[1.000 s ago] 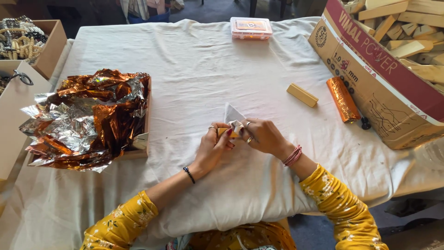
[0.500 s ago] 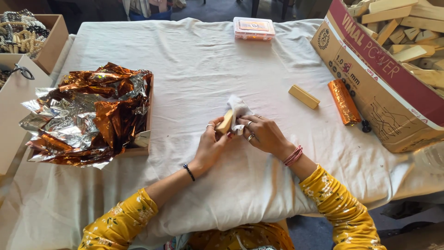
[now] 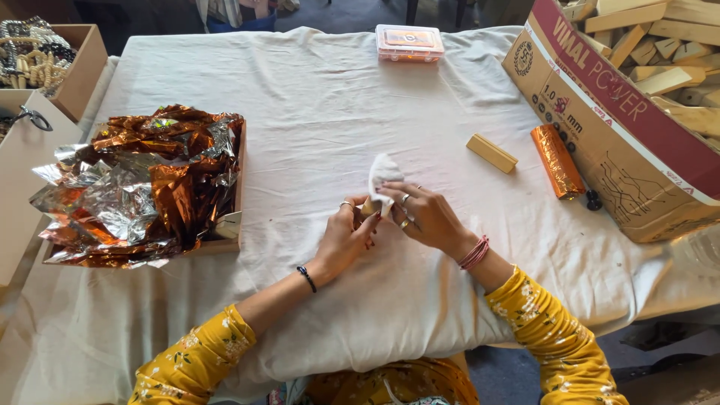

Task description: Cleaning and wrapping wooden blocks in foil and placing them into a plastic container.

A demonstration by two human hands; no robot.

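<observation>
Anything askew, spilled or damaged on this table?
Nothing spilled or broken. The foil sheets are crumpled and overflow their tray on the left. Both hands, left and right, hold a small block in white wrap.

Matt, creased white cloth [image 3: 322,127] covers the tabletop. The wrappers [image 3: 142,184] are crinkled, glossy foil, copper and silver. The block [image 3: 491,153] is smooth pale wood; the big box [image 3: 607,142] is dull brown cardboard. The small case [image 3: 409,42] is shiny clear plastic.
</observation>
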